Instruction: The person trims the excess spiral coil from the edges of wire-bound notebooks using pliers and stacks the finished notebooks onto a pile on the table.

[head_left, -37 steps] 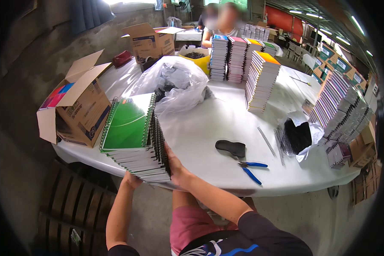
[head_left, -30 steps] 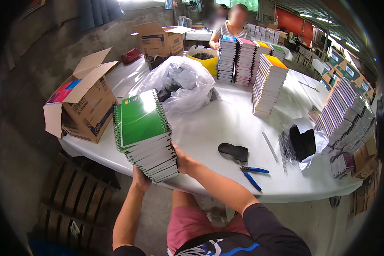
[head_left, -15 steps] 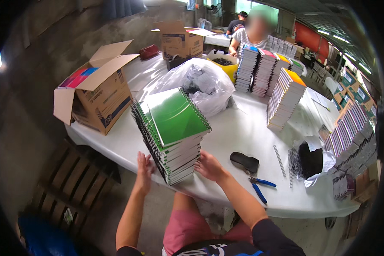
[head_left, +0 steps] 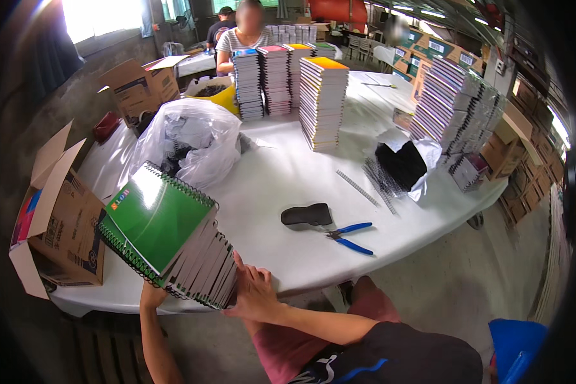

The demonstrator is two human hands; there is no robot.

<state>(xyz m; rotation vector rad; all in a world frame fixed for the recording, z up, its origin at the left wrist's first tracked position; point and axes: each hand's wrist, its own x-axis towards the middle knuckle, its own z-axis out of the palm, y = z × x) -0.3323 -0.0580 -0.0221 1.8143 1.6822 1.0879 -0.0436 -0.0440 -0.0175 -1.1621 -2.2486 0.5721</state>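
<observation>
A tall stack of spiral-bound notebooks with green covers [head_left: 163, 221] leans at the table's near left edge, its white page blocks fanned out on the side toward me. My left hand [head_left: 152, 296] presses up against the stack's lower left corner, with its fingers hidden behind the bindings. At the lower right, my right hand [head_left: 256, 296] clasps the same stack, fingers along the page edges and thumb low near the bottom. To the right on the white tabletop lie blue-handled cutting pliers [head_left: 349, 238] and a black pouch-like piece [head_left: 306, 215].
An open carton [head_left: 70, 237] stands left of the stack, with a clear plastic bag [head_left: 192, 141] behind. Further back are a yellow tub [head_left: 221, 97] and an orange-topped notebook stack [head_left: 323, 105]. Wire spirals [head_left: 358, 187] lie right, near wrapped notebook piles [head_left: 451, 105]. A person [head_left: 246, 38] sits across.
My view has swung right, so the table's contents appear further left. My left hand, earlier apart with fingers spread, is now against the stack. The right hand has a fuller hold low down.
</observation>
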